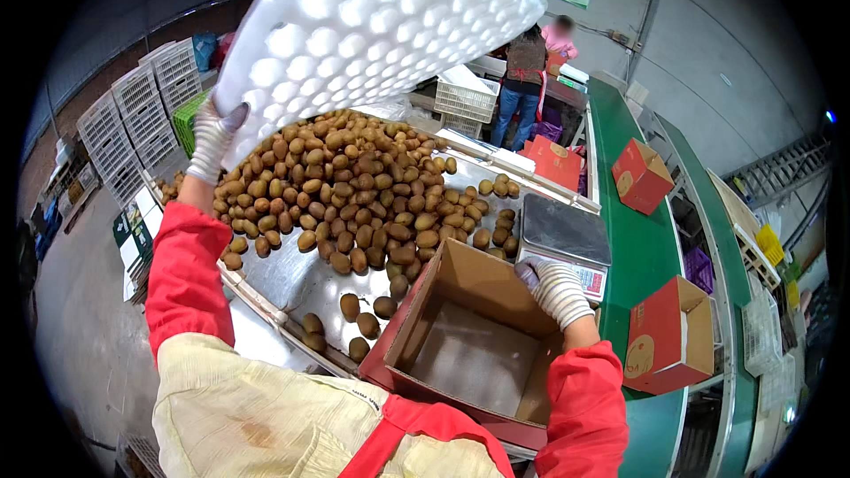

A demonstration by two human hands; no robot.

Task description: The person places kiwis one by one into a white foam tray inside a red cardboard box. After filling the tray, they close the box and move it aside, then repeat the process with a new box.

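My left hand [216, 136], in a striped glove with bare fingertips, grips the lower left corner of a large white dimpled sheet [372, 20], which looks like foam or thin plastic. The sheet is raised and tilted above a big heap of kiwifruit [358, 192] on a metal-topped table [285, 279]. In front of me stands an open red cardboard box [478, 338], its brown inside and bare bottom showing. My right hand [554, 289], gloved alike, has its thumb and fingers on the box's far right rim. Several loose kiwifruit [358, 318] lie left of the box.
A digital weighing scale [564, 232] stands just beyond my right hand. Along the right runs a green conveyor belt [644, 239] carrying red boxes [671, 335]. Stacked white crates [139, 113] stand at the left. Two people [521, 89] are at the back.
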